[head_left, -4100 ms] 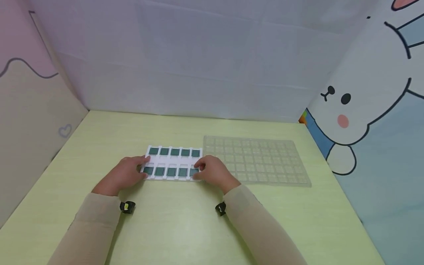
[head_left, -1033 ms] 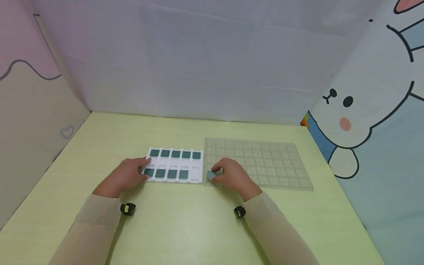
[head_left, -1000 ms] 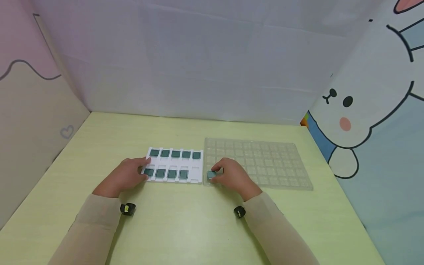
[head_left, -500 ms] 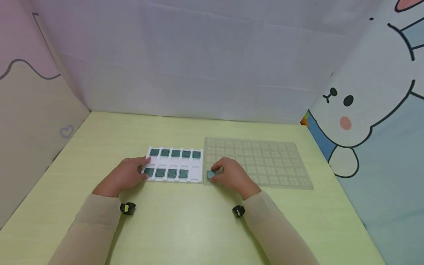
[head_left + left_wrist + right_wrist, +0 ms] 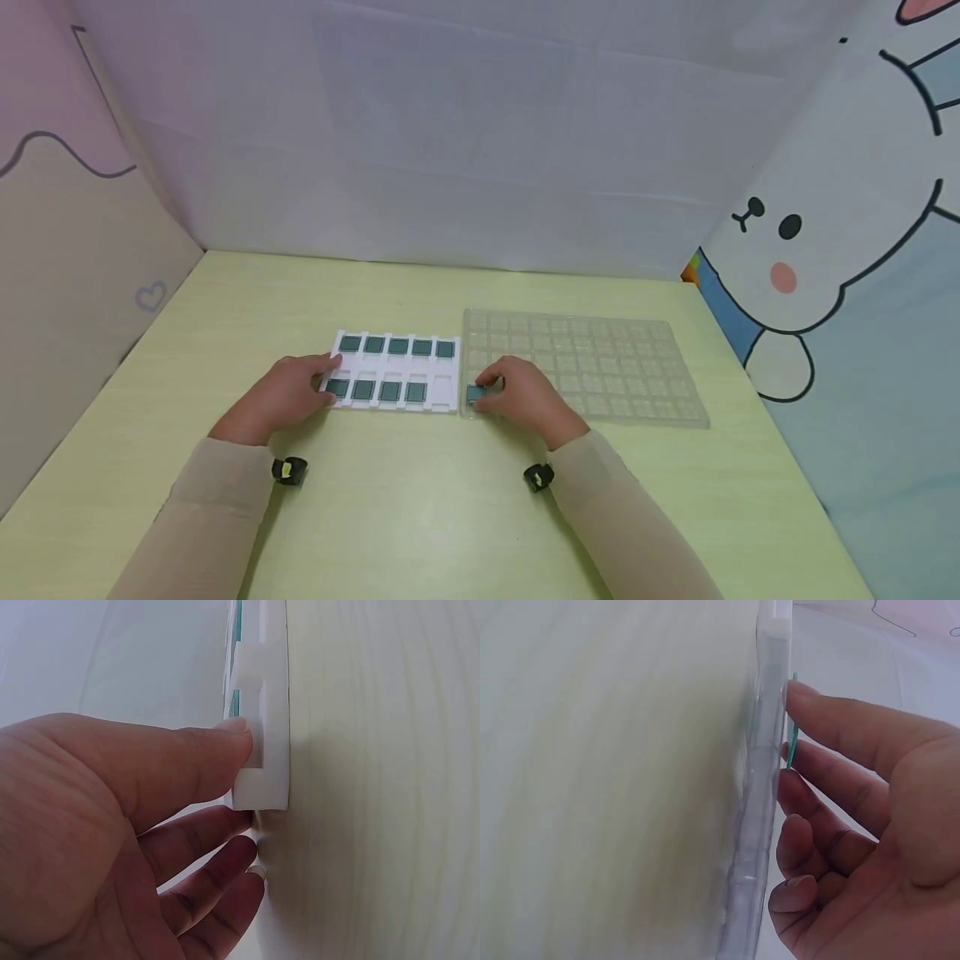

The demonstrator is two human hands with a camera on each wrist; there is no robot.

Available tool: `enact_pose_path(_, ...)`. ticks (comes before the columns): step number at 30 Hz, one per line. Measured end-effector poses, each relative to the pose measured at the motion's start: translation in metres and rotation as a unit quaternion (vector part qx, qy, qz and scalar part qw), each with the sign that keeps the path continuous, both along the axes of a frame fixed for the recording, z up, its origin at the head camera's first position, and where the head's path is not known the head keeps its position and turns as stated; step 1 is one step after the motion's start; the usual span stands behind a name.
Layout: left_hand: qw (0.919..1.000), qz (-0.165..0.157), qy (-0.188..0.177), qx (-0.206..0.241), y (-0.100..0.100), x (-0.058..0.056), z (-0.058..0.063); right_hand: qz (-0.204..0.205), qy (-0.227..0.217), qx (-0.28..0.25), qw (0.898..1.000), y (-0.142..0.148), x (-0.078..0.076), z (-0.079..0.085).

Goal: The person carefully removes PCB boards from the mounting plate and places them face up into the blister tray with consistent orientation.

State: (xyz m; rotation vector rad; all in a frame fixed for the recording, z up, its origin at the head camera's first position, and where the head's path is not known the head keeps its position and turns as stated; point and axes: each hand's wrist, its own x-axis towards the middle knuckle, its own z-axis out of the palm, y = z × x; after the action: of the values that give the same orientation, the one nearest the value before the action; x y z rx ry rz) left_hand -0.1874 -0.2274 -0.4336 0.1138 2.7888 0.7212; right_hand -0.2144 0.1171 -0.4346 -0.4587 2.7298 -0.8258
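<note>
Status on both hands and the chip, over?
Left hand holds white tray, left end. Right hand pinches chip at near left corner of clear tray. Nothing visibly in the way.

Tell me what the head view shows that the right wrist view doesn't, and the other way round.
Only the head view shows the left hand gripping the white tray, and the bunny drawing.
Only the right wrist view shows the pinched chip edge-on and the right hand with its outer fingers folded in.
Both show that chip, that hand, the clear tray and the table.
</note>
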Motion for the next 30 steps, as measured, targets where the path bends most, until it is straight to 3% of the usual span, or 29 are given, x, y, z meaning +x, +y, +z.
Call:
enact_pose_path(16,1.0000,0.001,0.005,-0.003,0.002,0.001,0.005,-0.013,-0.013,-0.008,1.000,-0.001,0.004,0.007)
enact_pose_path(30,1.0000,0.000,0.002,0.003,0.003,0.002,0.005,-0.042,-0.020,-0.061,0.997,-0.005,0.000,0.016)
